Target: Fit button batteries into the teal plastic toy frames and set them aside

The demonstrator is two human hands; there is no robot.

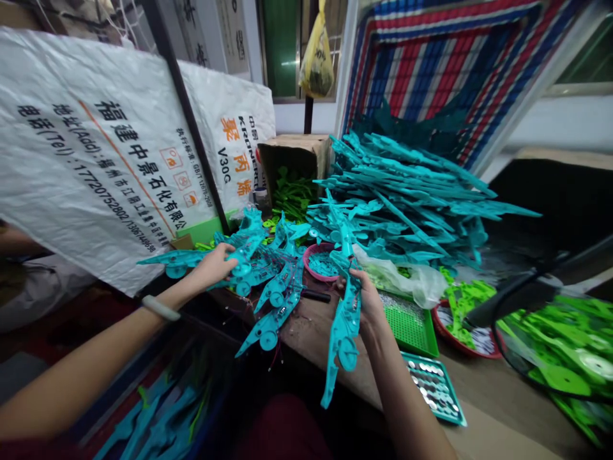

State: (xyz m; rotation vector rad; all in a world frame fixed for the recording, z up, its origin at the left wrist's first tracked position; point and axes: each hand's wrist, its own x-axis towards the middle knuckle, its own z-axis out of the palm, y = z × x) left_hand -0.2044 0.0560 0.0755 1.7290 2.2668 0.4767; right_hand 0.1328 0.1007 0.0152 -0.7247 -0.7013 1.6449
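My right hand [368, 295] is closed around a long teal plastic toy shell [345, 319] with a round disc near its lower end, held upright over the table edge. Off to the left, my left hand [218, 265] grips another teal plastic toy shell [243, 260] at the side of a heap. Between my hands lie several similar shells [275, 300] with round discs, small fitted parts and thin dark red wires. My fingers partly hide both held pieces. A pink basket [306, 263] of small teal parts stands just behind.
A tall stack of teal shells [407, 198] fills the back. To the right are a green tray [416, 329], a teal tray of round metal pieces [450, 390], a red basket [493, 351] and bright green parts [575, 345]. A white sack [96, 166] hangs left behind a dark pole [191, 115].
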